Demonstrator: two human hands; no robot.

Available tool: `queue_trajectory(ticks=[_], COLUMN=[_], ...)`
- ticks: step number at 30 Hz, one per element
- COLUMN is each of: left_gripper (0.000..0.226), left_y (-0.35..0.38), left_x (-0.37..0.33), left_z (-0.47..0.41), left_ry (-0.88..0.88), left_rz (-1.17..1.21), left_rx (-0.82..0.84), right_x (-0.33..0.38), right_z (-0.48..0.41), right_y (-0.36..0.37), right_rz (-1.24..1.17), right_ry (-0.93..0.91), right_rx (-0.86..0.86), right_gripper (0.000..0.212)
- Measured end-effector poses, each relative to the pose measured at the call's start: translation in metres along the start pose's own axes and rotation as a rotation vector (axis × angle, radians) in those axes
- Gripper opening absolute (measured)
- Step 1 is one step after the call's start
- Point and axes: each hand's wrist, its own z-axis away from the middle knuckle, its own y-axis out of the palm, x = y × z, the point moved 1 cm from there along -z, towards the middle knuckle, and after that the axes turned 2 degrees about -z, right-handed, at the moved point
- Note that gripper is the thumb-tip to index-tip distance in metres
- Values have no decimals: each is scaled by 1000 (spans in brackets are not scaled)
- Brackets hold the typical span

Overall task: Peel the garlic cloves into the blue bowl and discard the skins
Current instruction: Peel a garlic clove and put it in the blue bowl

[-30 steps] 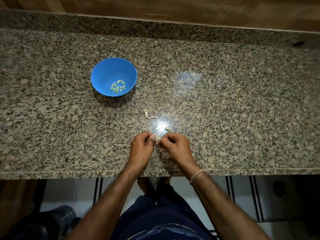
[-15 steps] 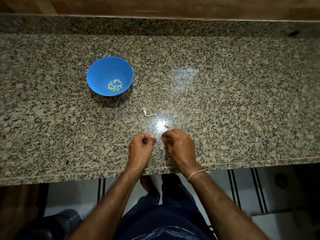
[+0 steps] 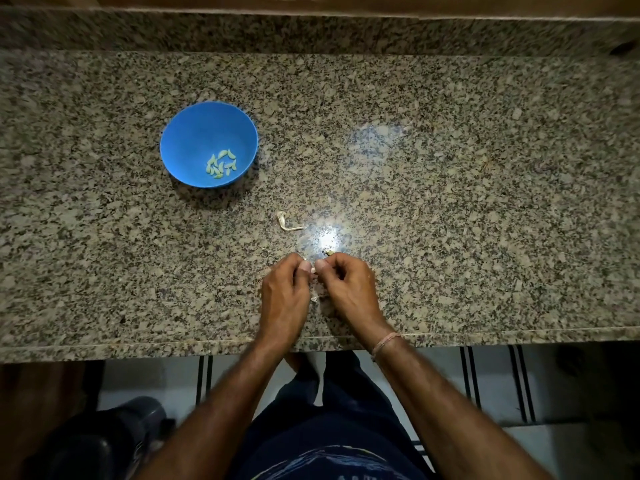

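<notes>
Head view: hands [image 3: 285, 296] [image 3: 349, 289] pinch a garlic clove [image 3: 313, 270] (shirt print [image 3: 325, 460] illegible).

Countertop [image 3: 450, 202] is speckled granite, polished enough to throw glare (really shiny). Bowl [image 3: 194, 133] looks like smooth blue plastic. Garlic skin [image 3: 285, 223] lying there is dry and papery.

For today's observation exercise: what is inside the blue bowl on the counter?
A heap of pale peeled garlic cloves lies inside the blue bowl, toward its near right side. The rest of the inside is bare. Anything beneath the heap is covered.
</notes>
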Motion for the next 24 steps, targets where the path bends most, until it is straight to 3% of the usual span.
queue_trajectory(ticks=[3,7,10,12,14,16,18,21,24], left_gripper=[28,31,34,34,33,34,36,40,35], left_y=[4,6,7,7,5,3,3,2,5], left_x=[-5,-4,-3,-2,-6,-10,-12,-13,-8], left_z=[2,-4,-9,-9,-4,-2,-2,-6,-5], left_ry=[-25,-449,-710,-636,-394,-275,-292,-473,-444], left_rz=[51,604,878,807,571,482,564,768,748], left_rx=[19,255,377,375,332,276,279,345,302], right_x=[6,0,0,0,3,7,10,11,10], right_z=[0,-5,-6,-5,-5,-5,-4,-3,0], right_y=[0,-4,-10,-12,-12,-12,-13,-13,-9], right_rz=[77,411,470,383,259,144,102,111,61], right_ry=[-95,-429,-534,-435,-269,-144,-114,-154,-99], right_rx=[-12,-21,-31,-7,21,42,53,68,45], right_gripper=[26,19,17,21,29,36,38,35,36])
